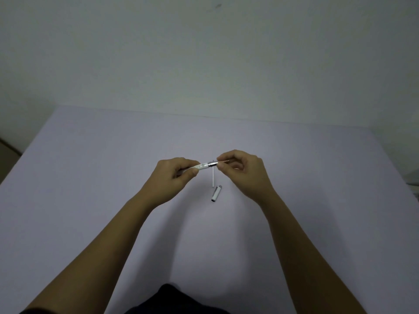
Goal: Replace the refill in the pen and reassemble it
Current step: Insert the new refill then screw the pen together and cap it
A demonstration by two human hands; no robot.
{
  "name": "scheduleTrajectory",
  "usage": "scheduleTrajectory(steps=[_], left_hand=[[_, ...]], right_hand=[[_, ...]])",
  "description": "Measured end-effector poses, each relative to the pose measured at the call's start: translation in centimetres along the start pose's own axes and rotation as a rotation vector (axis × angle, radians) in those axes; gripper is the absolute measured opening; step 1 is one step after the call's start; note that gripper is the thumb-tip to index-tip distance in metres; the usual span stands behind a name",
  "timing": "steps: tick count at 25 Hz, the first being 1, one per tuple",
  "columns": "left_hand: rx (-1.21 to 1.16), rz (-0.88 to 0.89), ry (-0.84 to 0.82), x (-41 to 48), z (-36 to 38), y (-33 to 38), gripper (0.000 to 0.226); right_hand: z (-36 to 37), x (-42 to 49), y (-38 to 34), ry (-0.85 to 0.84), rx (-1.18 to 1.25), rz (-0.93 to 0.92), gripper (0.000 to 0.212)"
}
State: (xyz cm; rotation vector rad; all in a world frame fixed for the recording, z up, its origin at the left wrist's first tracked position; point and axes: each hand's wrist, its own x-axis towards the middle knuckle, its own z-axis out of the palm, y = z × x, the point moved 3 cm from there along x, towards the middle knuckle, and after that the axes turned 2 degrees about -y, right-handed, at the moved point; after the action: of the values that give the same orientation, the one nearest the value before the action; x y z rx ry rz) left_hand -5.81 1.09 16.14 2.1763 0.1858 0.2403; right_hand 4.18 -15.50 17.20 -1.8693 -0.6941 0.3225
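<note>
My left hand grips a white pen barrel that ends in a silver ring, held level above the table. My right hand pinches a thin part at the barrel's silver end; it looks like a pinkish tip piece, mostly hidden by my fingers. On the table just below lies a thin white refill, pointing away from me. Beside it, nearer to me, rests the white pen cap with a silver end.
The pale lilac table stretches wide on both sides, and its far edge meets a plain wall. A dark garment shows at the bottom edge. Something pale sits at the right edge of the table.
</note>
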Motion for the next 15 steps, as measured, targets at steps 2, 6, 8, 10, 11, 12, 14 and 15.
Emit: scheduleTrajectory(steps=[2,6,8,10,11,12,14,15], left_hand=[[0.032,0.030,-0.025,-0.1,-0.1,0.1,0.016],[0.054,0.062,-0.012,-0.3,0.0,0.4,0.018],[0.058,0.061,-0.014,-0.4,0.0,0.5,0.018],[0.071,0.075,-0.027,-0.4,0.1,0.7,0.018],[0.075,0.081,-0.029,-0.5,0.1,0.8,0.018],[0.075,0.083,-0.025,-0.5,0.1,0.9,0.018],[0.077,0.077,-0.007,-0.4,0.2,1.1,0.018],[0.079,0.072,0.001,-0.4,0.1,1.1,0.018]], right_hand=[[-0.1,0.1,0.2,-0.016,-0.062,-0.001,0.015],[0.4,0.0,0.1,-0.017,-0.043,-0.003,0.007],[0.3,-0.1,-0.1,-0.031,0.009,-0.057,0.018],[0.1,0.0,-0.1,-0.029,-0.049,-0.072,0.009],[0.1,0.1,0.0,-0.018,-0.086,-0.063,0.006],[0.0,0.1,-0.1,-0.006,-0.095,-0.043,0.008],[0.0,0.0,-0.2,-0.030,-0.085,-0.062,0.007],[0.0,-0.1,-0.2,-0.045,-0.066,-0.083,0.015]])
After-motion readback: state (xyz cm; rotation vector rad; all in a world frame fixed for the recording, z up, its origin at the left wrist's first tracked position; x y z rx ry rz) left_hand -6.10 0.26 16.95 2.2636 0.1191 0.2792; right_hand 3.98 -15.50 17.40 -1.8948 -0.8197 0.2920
